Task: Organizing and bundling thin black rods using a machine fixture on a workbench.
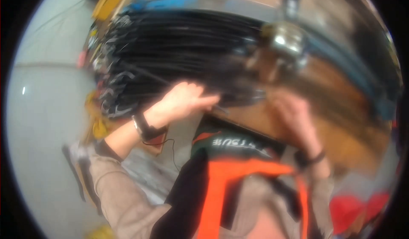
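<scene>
A broad bundle of long black cables (179, 47) lies across the bench, with whitish loose ends at its left. My left hand (181, 103), a dark band on its wrist, is closed at the bundle's near edge. One thin dark cable seems to run into its fist from the upper left, and a thin greyish tip shows past the thumb. My right hand (294, 111) is over the brown work surface (341, 124), right of the bundle's end. Motion smears its fingers, so whether they hold anything is unclear. Just beyond it stands a shiny metal fixture (287, 41).
A blue-grey rail (341, 64) curves along the right side. Yellow objects (99, 122) sit by the bench's left edge. A thin dark cord (172, 149) hangs below my left wrist. Red material (353, 211) is at the lower right, and pale floor (47, 103) spreads at left.
</scene>
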Tool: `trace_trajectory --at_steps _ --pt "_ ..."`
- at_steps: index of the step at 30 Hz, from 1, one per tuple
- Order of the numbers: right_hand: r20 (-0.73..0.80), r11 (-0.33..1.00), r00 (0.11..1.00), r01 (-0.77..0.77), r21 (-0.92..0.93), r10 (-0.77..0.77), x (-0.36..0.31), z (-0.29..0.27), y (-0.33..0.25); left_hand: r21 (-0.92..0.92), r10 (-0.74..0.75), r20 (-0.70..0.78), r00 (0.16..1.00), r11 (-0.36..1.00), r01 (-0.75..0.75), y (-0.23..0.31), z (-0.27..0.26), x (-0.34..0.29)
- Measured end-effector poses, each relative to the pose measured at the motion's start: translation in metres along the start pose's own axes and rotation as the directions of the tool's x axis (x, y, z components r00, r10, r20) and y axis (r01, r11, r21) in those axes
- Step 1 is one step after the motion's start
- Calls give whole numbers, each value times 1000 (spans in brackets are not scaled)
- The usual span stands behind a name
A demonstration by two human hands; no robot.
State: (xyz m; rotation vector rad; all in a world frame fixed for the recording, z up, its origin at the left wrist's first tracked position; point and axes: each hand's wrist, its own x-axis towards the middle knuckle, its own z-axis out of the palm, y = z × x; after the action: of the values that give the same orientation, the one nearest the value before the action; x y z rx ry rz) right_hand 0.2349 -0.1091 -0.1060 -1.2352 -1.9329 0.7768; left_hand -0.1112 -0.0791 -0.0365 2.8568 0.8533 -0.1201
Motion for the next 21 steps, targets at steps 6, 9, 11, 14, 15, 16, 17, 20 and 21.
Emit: trace_trajectory --at_steps 6,9,11,14,15,16,17,20,21 --pt "11 996 998 67 -61 -67 6 -16 -7 10 47 -222 974 999 -46 30 -13 98" --pt "-228 996 970 89 32 -79 9 -22 -4 -16 27 -280 960 999 -33 35 -27 122" --pt "-275 998 960 60 7 -56 11 -26 -6 -42 52 -293 955 997 -67 37 -34 133" --pt "-385 999 923 -7 -35 -7 5 -20 -10 -86 117 -305 945 985 -150 42 -43 142" --pt "-426 992 901 30 -126 -81 6 -15 -10 -42 112 -268 957 991 -128 43 -49 144" --pt "-447 972 880 59 -229 -159 4 -18 -11 -1 103 -242 965 994 -106 48 -52 146" --pt "-418 925 878 66 -375 -233 3 -25 -12 50 126 -234 964 992 -117 47 -48 147" --pt "-292 781 862 171 -601 -414 1 -35 -18 153 181 -238 954 977 -148 60 -50 154" --pt "-314 766 857 134 -629 -408 10 -43 -16 208 165 -228 960 971 -118 58 -63 160"
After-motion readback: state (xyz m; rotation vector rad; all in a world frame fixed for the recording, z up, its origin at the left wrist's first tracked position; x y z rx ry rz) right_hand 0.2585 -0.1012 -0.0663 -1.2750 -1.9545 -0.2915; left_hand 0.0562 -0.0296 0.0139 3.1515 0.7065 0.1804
